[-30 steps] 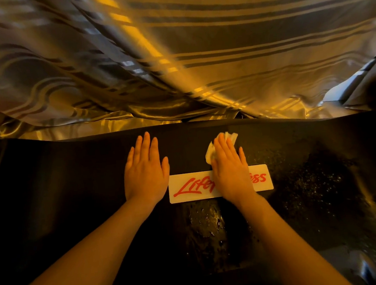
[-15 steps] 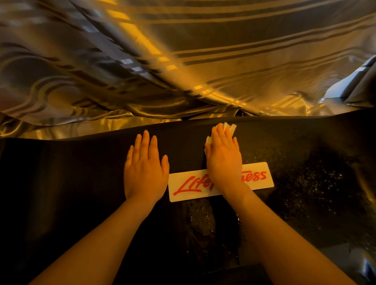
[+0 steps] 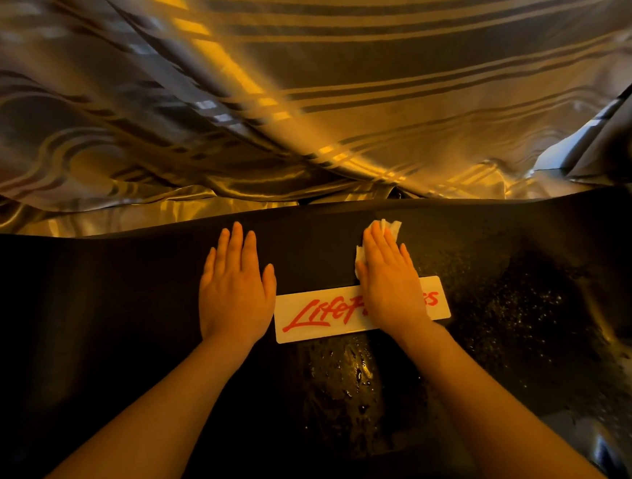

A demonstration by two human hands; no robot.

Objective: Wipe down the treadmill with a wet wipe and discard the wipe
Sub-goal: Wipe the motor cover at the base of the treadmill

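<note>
We press a crumpled white wet wipe (image 3: pixel 381 234) flat under our right hand (image 3: pixel 390 288), fingers straight, on the black plastic treadmill hood (image 3: pixel 123 311), just past its white logo plate with red lettering (image 3: pixel 320 314). Our left hand (image 3: pixel 235 294) lies spread and bare beside the plate, bracing. Wet streaks glisten nearer us and to the right, so wiping looks under way. The dry left side seems next, below the striped satin curtain (image 3: pixel 332 86); discarding comes later.
</note>
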